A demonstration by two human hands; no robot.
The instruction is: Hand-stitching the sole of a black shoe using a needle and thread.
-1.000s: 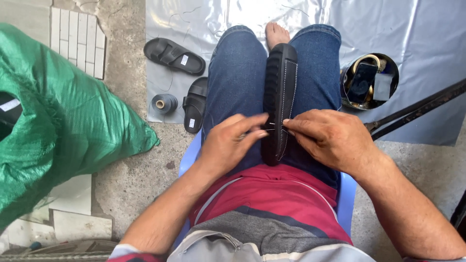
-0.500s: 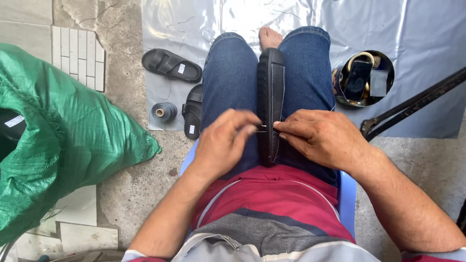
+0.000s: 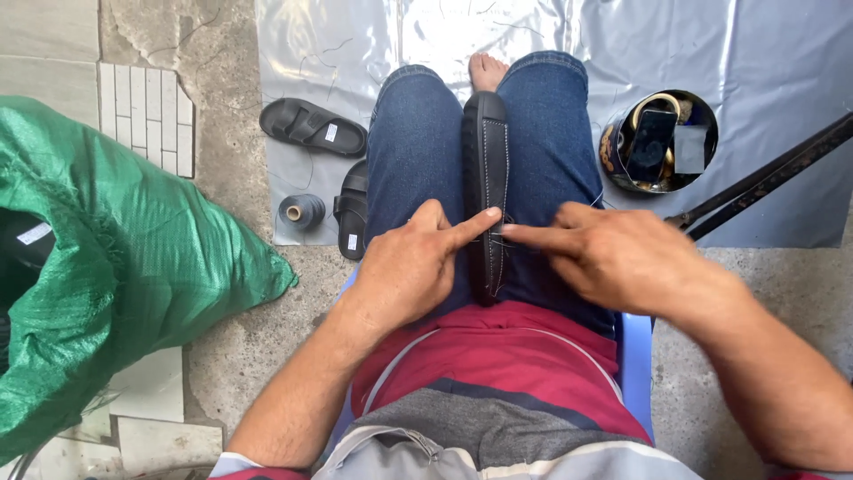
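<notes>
A long black sandal (image 3: 485, 151) with pale stitching along its edge stands on its side, clamped between my thighs in blue jeans. My left hand (image 3: 410, 267) lies on my left thigh, its index finger stretched onto the sandal's side and the other fingers curled. My right hand (image 3: 613, 256) rests on the right thigh, its index finger pointing at the same spot from the other side. A thin pale thread (image 3: 498, 238) runs across the sandal between the two fingertips, and both hands appear to pinch it.
A black sandal (image 3: 313, 127) and part of another (image 3: 352, 212) lie on grey plastic sheeting (image 3: 764, 53) beside a grey thread spool (image 3: 302, 212). A round tin (image 3: 659, 142) with small items stands at right, next to a dark metal bar (image 3: 764, 182). A green woven sack (image 3: 115, 267) fills the left. I sit on a blue chair (image 3: 634, 351).
Both hands have loosened their hold on the sandal and now stretch their index fingers toward each other across it. The view has tilted slightly.
</notes>
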